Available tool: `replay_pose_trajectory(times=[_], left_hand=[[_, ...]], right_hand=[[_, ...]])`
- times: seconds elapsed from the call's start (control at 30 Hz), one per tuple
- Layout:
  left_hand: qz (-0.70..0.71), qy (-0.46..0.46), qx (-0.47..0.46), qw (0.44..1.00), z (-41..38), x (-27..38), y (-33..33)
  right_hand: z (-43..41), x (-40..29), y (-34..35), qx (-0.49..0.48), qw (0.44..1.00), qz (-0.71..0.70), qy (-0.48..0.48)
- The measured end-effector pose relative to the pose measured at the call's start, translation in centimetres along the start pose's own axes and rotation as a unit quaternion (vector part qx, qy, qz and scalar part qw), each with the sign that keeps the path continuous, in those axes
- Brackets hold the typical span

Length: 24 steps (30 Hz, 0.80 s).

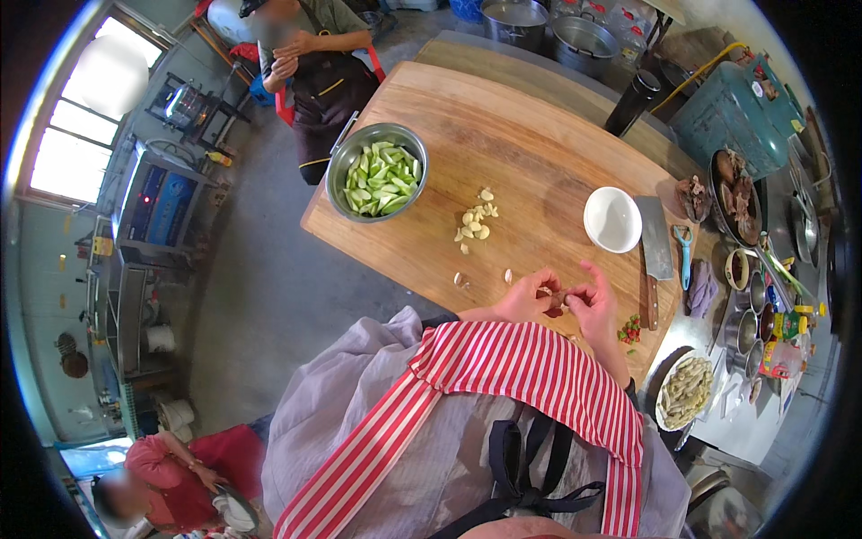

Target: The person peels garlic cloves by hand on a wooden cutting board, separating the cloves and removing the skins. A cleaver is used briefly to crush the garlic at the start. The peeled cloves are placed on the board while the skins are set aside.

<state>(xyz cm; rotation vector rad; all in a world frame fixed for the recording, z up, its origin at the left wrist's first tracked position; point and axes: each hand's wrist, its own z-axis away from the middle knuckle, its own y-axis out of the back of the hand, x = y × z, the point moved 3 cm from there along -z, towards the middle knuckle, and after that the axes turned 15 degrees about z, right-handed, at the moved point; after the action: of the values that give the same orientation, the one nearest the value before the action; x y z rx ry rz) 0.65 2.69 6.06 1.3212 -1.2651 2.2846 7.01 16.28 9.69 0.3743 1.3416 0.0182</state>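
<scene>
Just above the near edge of the wooden cutting board (532, 148), my left hand (528, 296) and my right hand (594, 306) meet. Their fingertips pinch what looks like a garlic clove (560, 300), mostly hidden by the fingers. Ahead and to the left lies a loose pile of pale peeled garlic cloves (477, 222). Between that pile and my left hand are two cloves with skin on, one a garlic clove (508, 275) close to my wrist. Chopped red and green chilli (630, 330) sits to the right of my right hand.
A steel bowl (333, 182) of sliced green vegetable stands at the board's left corner. On the right are a white bowl (613, 219), a cleaver (654, 242) and a blue peeler (685, 259). Beyond are a pan (754, 236) of meat and a gas cylinder (731, 118). Two people are nearby.
</scene>
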Motion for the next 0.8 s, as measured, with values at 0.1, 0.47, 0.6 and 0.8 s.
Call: replay_pose_trajectory(times=[0.1, 0.47, 0.6, 0.8], left_hand=[[0.025, -0.003, -0.004, 1.000, -0.1, -0.5, 0.1], [-0.032, -0.056, -0.053, 0.996, -0.1, 0.1, -0.1], [0.000, -0.043, -0.022, 0.999, 0.1, 0.6, -0.8], [0.048, -0.045, 0.015, 0.998, -1.0, -1.1, 1.2]], right_hand=[[-0.1, 0.0, 0.0, 0.010, 1.000, -0.015, -0.011], [0.3, 1.0, -0.2, 0.082, 0.996, -0.002, -0.036], [0.6, 2.4, 0.2, 0.069, 0.996, -0.010, -0.056], [1.1, 1.4, -0.5, 0.063, 0.995, 0.060, 0.047]])
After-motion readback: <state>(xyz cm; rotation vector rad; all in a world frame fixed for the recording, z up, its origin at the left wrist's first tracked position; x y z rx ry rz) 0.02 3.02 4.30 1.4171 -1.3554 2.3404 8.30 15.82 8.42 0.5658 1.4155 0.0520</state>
